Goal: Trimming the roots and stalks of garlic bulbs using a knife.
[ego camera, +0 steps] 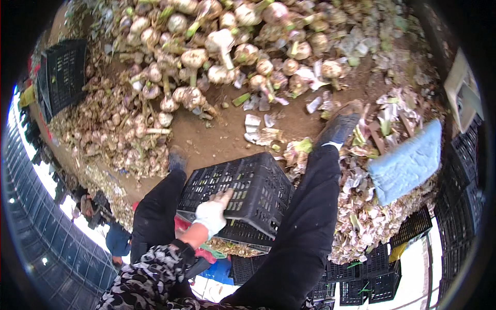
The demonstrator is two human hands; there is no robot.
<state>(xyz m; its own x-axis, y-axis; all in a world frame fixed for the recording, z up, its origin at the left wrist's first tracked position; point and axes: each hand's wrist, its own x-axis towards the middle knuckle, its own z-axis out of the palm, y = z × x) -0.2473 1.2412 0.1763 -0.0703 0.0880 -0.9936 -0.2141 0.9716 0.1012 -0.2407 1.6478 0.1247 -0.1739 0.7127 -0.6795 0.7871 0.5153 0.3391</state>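
My left hand (211, 217), in a white glove with bare fingertips, lies against a black slatted plastic crate (232, 182) between my legs. Its fingers rest on the crate's perforated face; whether they grip an edge is not plain. Pale shapes show through the slots of this crate. My right hand is out of view. Beyond my feet lies a heap of garlic bulbs (193, 58) with cut stems, loose on brown soil. A single garlic bulb (221, 42) with a thick pale stem stands out near the heap's middle.
Garlic skins and trimmings (364, 232) are piled by my right leg, with a light blue foam pad (407, 162) on them. Another black crate (64, 73) stands at the far left. Stacked black crates (457, 209) line the right side. A person in blue (118, 240) is at lower left.
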